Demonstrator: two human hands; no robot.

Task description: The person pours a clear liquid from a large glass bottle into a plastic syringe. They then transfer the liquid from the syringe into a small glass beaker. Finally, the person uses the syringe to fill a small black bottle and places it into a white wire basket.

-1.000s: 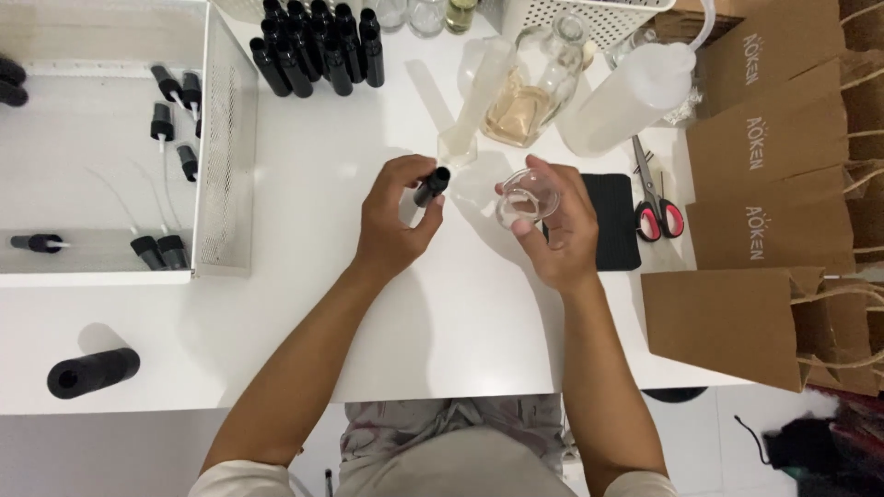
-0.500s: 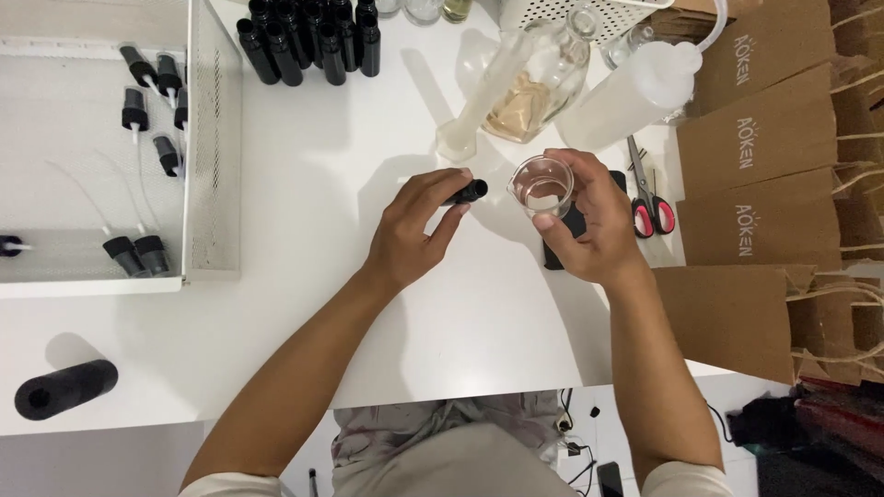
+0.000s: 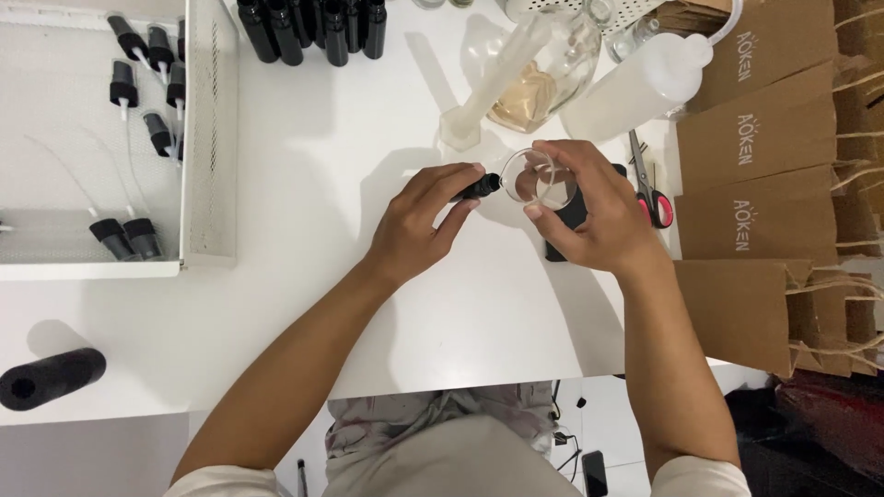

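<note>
white table point(image 3: 304, 138) — wire tray point(image 3: 210, 138) | black bottles point(image 3: 313, 28) | scissors point(image 3: 649, 184) | black cylinder point(image 3: 51, 377) — paper bags point(image 3: 764, 166)

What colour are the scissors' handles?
Red, with black inside the loops. The scissors lie just past the right hand; the head view shows them.

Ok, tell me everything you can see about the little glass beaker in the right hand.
The small beaker is clear glass, round and open-topped. The right hand holds it above the white table, fingers wrapped round its wall. It tilts toward the small black bottle in the left hand, rim close to the bottle's mouth. Any liquid inside is hard to make out.
</note>
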